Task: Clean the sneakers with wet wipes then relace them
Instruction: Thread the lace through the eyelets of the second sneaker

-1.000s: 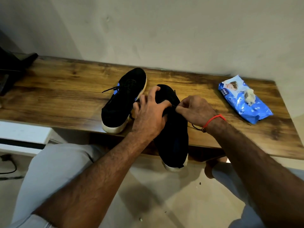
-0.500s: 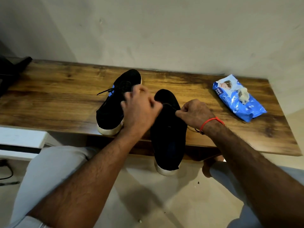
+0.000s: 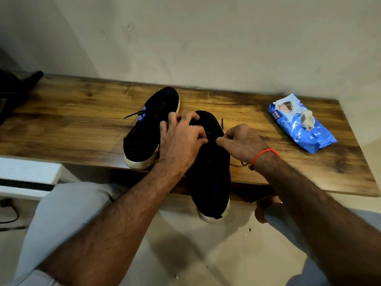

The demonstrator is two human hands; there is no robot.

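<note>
Black lace (image 3: 212,137) pinched between both hands' fingers (image 3: 221,141).

Matt black cloth sneakers (image 3: 208,162), glossy grained wood table (image 3: 82,124), shiny blue plastic wipes pack (image 3: 296,129)

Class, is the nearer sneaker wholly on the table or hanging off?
Hanging off: the nearer sneaker has one end past the table edge, above the floor.

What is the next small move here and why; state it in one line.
Probably draw the lace taut with the right hand, since it pinches the lace over the near sneaker while the left hand grips that sneaker's top, and a loose end lies on the table.
</note>
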